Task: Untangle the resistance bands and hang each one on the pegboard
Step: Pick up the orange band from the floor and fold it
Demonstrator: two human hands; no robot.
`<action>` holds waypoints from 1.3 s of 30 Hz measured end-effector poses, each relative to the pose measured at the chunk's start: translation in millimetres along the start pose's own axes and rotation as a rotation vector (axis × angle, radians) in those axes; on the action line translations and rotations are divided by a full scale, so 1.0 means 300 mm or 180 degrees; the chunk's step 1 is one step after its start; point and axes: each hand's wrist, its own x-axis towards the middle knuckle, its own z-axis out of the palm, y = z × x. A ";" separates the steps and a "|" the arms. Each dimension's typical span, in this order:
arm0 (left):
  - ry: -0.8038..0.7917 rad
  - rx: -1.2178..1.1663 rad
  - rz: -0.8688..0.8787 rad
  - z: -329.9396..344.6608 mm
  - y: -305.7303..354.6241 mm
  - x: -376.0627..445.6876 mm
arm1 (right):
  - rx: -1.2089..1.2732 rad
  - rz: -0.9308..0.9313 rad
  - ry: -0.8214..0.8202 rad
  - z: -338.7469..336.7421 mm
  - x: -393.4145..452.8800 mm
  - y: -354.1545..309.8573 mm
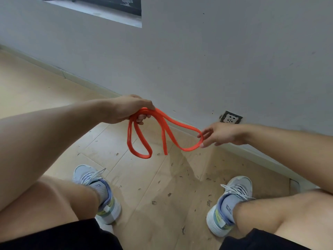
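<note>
An orange resistance band (163,131) hangs in the air above the floor, folded into several loops. My left hand (128,109) is closed around the gathered top of the band, and two loops dangle below it. My right hand (219,134) holds the far right loop, with fingers hooked through its end and the thumb under it. The stretch between the hands sags a little. No pegboard shows in the head view.
I am seated facing a grey wall with a wall socket (231,117) low down. A pale wooden floor (162,186) carries scattered bits of debris. My two sneakers (98,192) (230,204) rest on it, knees at both sides.
</note>
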 end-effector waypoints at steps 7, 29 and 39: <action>-0.0282 0.0326 0.0331 0.106 0.080 -0.016 | -0.0017 -0.1194 0.0142 0.062 -0.049 -0.170; -0.0016 0.0467 -0.0014 0.116 0.097 -0.020 | -0.0224 -0.1580 0.0942 0.076 -0.056 -0.224; -0.0102 0.0036 -0.0051 0.110 0.104 -0.032 | -0.0033 -0.1590 0.0727 0.088 -0.061 -0.236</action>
